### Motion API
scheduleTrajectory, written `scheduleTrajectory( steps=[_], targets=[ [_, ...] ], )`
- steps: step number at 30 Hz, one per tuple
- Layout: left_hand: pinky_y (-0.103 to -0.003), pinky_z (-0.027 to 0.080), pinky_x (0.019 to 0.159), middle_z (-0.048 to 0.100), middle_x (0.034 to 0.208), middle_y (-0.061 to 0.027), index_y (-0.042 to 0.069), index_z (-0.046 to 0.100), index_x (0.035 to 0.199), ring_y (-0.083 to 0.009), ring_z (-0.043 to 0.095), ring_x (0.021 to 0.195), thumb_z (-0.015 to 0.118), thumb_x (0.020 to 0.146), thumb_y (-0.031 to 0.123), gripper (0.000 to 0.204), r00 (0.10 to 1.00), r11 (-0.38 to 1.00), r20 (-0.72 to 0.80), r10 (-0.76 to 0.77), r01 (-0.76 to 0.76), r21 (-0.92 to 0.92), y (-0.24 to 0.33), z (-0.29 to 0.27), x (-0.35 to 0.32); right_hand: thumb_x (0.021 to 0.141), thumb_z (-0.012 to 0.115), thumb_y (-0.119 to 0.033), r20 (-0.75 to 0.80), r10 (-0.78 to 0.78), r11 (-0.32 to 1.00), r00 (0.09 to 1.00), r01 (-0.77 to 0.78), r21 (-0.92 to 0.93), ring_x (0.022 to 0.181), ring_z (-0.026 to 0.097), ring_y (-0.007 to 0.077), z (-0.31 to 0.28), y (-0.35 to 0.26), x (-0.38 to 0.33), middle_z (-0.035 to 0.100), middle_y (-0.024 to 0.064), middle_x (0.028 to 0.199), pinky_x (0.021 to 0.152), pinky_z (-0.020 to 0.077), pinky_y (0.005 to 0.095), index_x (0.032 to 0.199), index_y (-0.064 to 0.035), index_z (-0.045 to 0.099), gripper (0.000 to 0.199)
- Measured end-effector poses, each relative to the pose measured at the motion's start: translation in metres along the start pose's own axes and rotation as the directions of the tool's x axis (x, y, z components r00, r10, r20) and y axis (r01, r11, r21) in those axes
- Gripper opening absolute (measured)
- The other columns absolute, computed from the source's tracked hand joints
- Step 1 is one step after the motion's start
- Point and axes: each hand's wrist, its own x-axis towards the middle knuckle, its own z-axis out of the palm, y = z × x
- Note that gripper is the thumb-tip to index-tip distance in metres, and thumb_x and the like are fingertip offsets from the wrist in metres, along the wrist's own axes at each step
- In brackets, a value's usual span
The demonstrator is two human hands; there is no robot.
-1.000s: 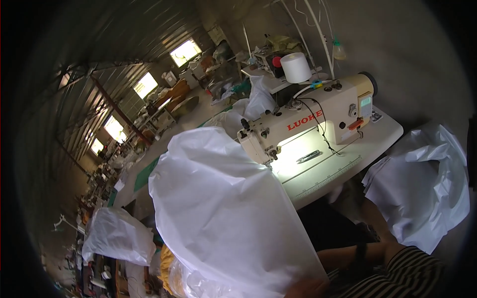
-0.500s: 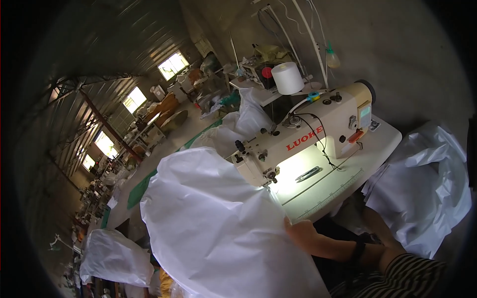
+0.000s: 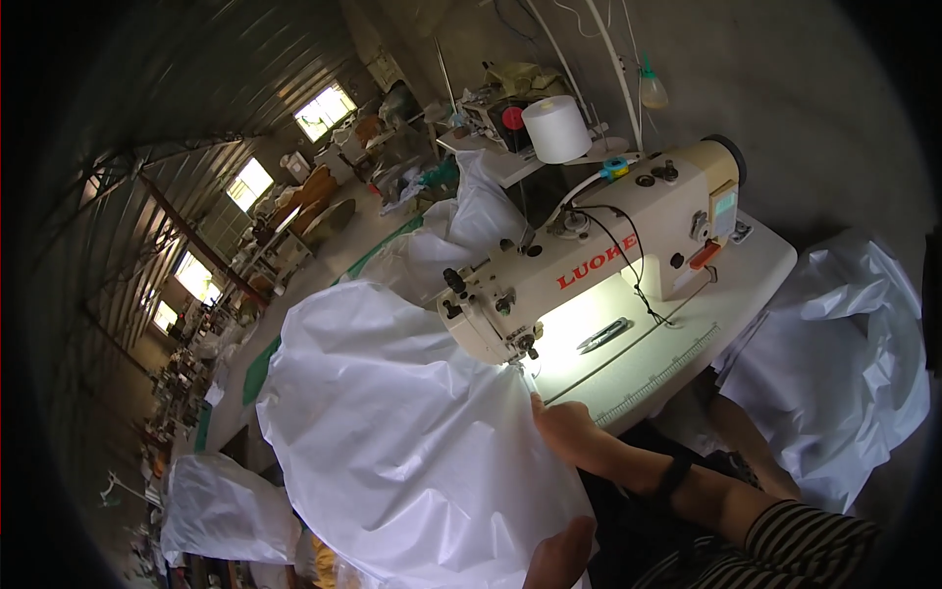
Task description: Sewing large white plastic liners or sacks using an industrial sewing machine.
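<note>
White sheet (image 3: 392,432) touching right hand (image 3: 565,428).

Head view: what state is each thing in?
Sewing machine: light on
Display: glowing
White sheet: creased, spread out
Snips: lying on the machine bed
Thread cone: wound with white thread
Right hand: at the sheet's edge
Left hand: against the sheet, partly cut off
White pile at right: crumpled

A single fisheye view looks down and forward from the wearer's head, close over the sewing machine (image 3: 601,240) and its tabletop (image 3: 758,267), wide enough to take in distant windows (image 3: 250,184) at upper left
</note>
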Motion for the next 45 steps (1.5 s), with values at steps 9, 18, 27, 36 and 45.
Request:
scheduleTrajectory(
  steps=[9,18,27,36,45],
  targets=[
    [-0.044,0.052,0.061,0.065,0.083,-0.0242,0.002,0.060,0.102,-0.0409,0.066,0.075,0.055,0.096,0.009,0.011,0.989,0.945,-0.109,-0.099,0.128,0.301,0.006,0.009,0.011,0.085,0.058,-0.012,0.056,-0.007,0.999,0.998,0.005,0.038,0.058,0.066,0.0236,-0.005,0.000,-0.006,0.066,0.0057,0.067,0.049,0.0493,0.0371,0.141,0.0076,0.041,0.061],
    [-0.051,0.049,0.074,0.064,0.097,-0.0245,0.004,0.052,0.121,-0.0437,0.063,0.089,0.053,0.095,0.013,0.027,0.989,0.980,0.030,-0.147,0.149,-0.130,-0.010,0.055,0.039,0.092,0.054,-0.011,0.007,0.042,0.961,0.999,-0.042,0.274,0.061,0.068,0.0285,-0.011,0.019,-0.041,0.067,0.0103,0.070,0.050,0.0518,0.0390,0.133,0.0033,0.050,0.044],
    [-0.031,0.055,0.067,0.068,0.105,-0.0153,-0.005,0.065,0.104,-0.0173,0.066,0.078,0.065,0.094,0.012,0.020,0.746,0.798,-0.291,-0.600,0.531,-0.285,-0.152,0.073,-0.085,0.089,0.063,-0.011,-0.217,-0.003,0.829,0.976,0.124,0.546,0.049,0.063,0.0245,-0.002,0.037,-0.129,0.063,0.0102,0.065,0.043,0.0489,0.0354,0.138,0.0018,0.045,0.054],
    [-0.032,0.052,0.068,0.061,0.095,-0.0112,-0.004,0.060,0.106,-0.0189,0.061,0.081,0.068,0.092,0.016,0.025,0.487,0.905,-0.766,-0.419,0.288,-0.313,-0.152,0.066,-0.092,0.081,0.061,-0.008,-0.088,-0.102,0.952,0.991,0.123,0.281,0.045,0.061,0.0178,0.003,0.020,-0.139,0.058,0.0052,0.057,0.037,0.0443,0.0302,0.142,0.0059,0.038,0.066],
    [-0.034,0.049,0.073,0.051,0.091,-0.0078,-0.003,0.054,0.101,-0.0190,0.049,0.081,0.070,0.087,0.016,0.029,0.257,0.921,-0.925,-0.279,0.345,-0.182,-0.118,0.031,-0.095,0.075,0.061,-0.009,-0.016,-0.231,0.962,0.973,0.231,0.145,0.041,0.053,0.0138,-0.004,0.006,-0.119,0.053,-0.0011,0.052,0.035,0.0387,0.0284,0.136,0.0100,0.046,0.065]
  ],
)
